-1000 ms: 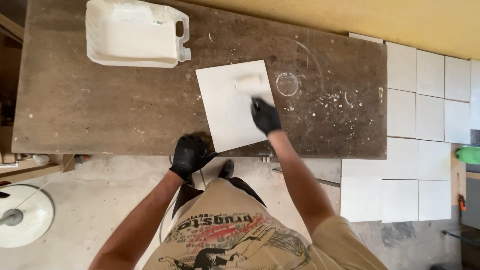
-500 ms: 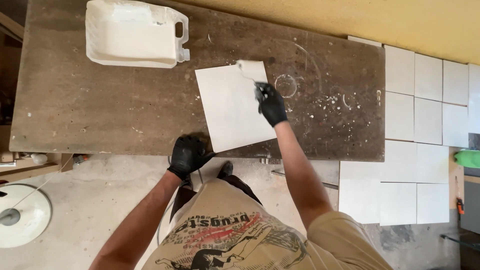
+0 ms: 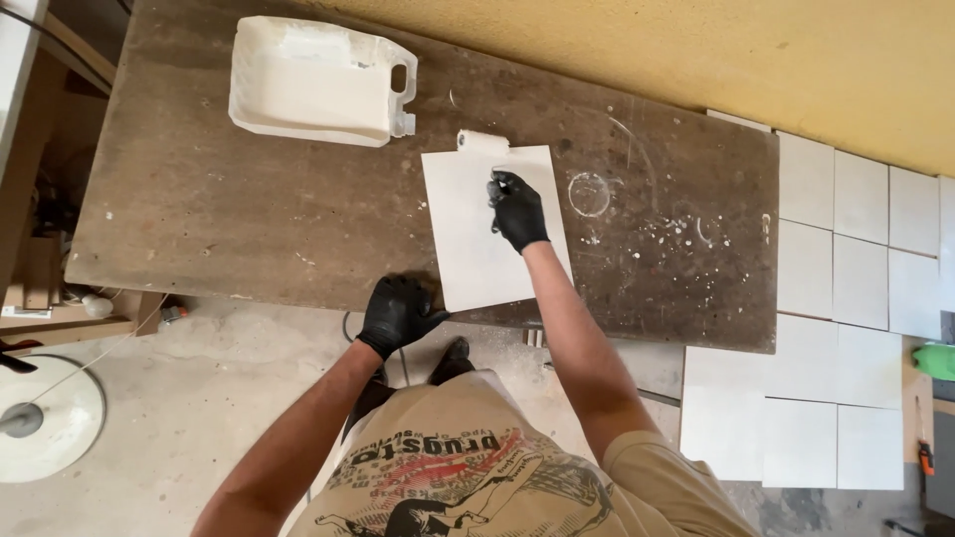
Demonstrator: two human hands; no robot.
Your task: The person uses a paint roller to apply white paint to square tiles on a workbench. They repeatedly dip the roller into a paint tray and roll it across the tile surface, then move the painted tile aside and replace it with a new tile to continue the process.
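Observation:
A white square tile [image 3: 468, 239] lies on a worn brown table [image 3: 249, 229], its near corner over the table's front edge. My right hand [image 3: 517, 209], in a black glove, grips the handle of a small paint roller [image 3: 482, 141] whose white sleeve rests at the tile's far edge. My left hand [image 3: 398, 313], also in a black glove, presses on the near left corner of the tile at the table's edge. A white cut-open plastic jug [image 3: 313, 85] used as a tray lies at the far left of the table.
Several white tiles [image 3: 856, 229] lie side by side on the floor to the right, beside a yellow wall [image 3: 756, 60]. A white round object [image 3: 45, 418] sits on the concrete floor at the left. White paint splashes [image 3: 657, 229] mark the table's right half.
My right hand has pushed the roller away from me across the tile, from its right middle to its far edge. My left hand has stayed on the near corner.

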